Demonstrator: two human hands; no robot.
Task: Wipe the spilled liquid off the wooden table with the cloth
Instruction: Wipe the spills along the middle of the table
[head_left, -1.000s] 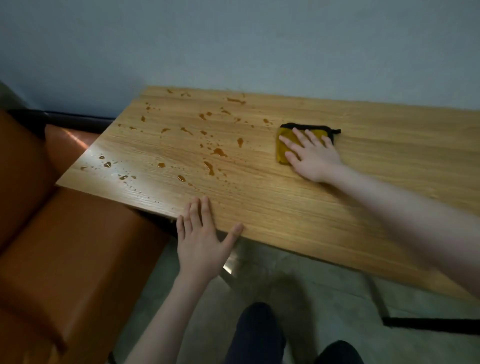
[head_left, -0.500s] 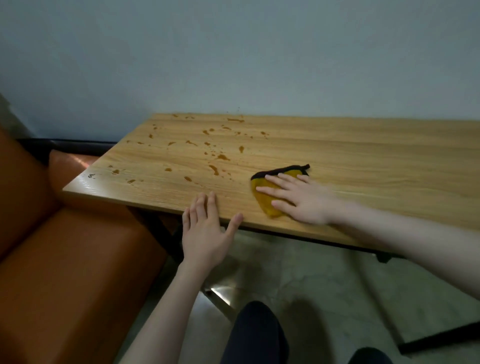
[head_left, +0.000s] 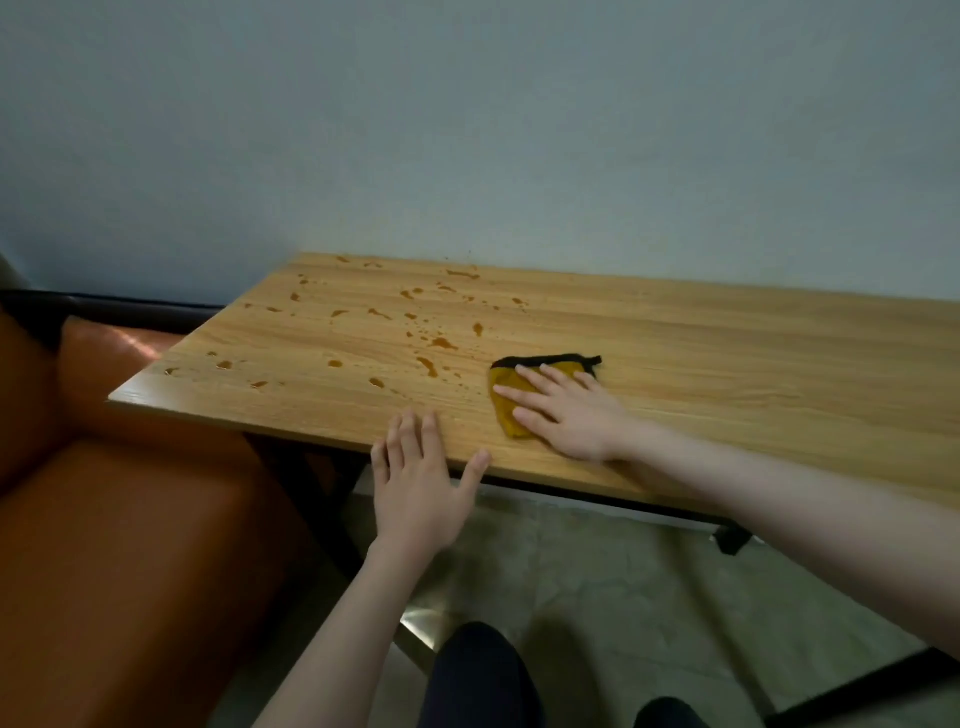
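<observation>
A: Here, where does the cloth (head_left: 511, 387) lie?

B: On the counter (head_left: 727, 364), just beside the spilled liquid (head_left: 441, 343). My right hand (head_left: 566, 410) presses it flat, grip fully open, fingers straight. My left hand (head_left: 415, 478) rests open at the counter's near edge.

A: Handling?

B: Soft, light, likely bunches; press through the middle.

A big orange seat (head_left: 130, 545) sits at the left. A plain pale wall (head_left: 467, 130) is behind. The floor (head_left: 597, 582) is grey.
</observation>
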